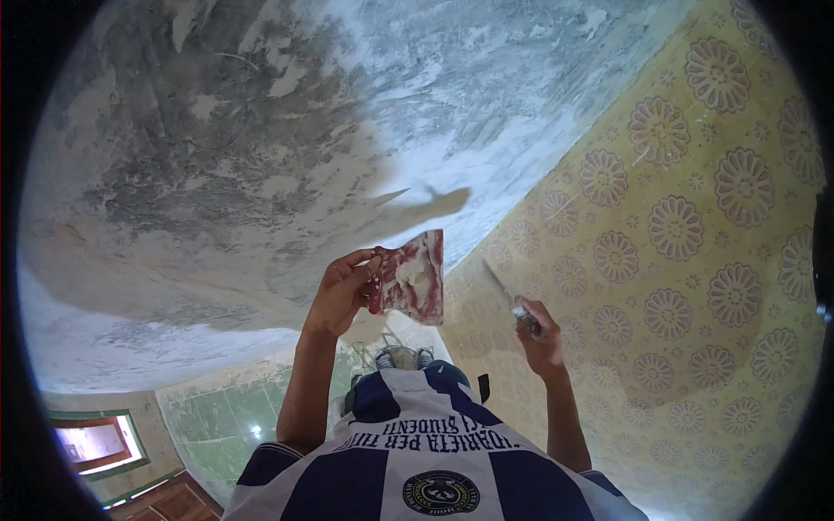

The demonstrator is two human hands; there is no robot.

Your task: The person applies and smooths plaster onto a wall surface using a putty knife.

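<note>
My left hand [340, 293] is closed on the left edge of a red plastic putty spreader [419, 282] smeared with white paste. The spreader is held up in front of me, its straight edge toward the right. To its right, my right hand [540, 339] wraps round the handle of a putty knife [498, 283]. The knife's thin blade shows nearly edge-on and points up and left, apart from the spreader. Beyond both hands is a grey wall [243, 182] patchily coated in white, with a shadow cast on it.
A yellow wall [634, 252] with a flower pattern meets the grey one in a corner at the right. Below, my feet [401, 356] stand on a support I cannot make out. Green tiles [226, 417], a window [91, 441] and brown wooden panelling [165, 504] lie at the lower left.
</note>
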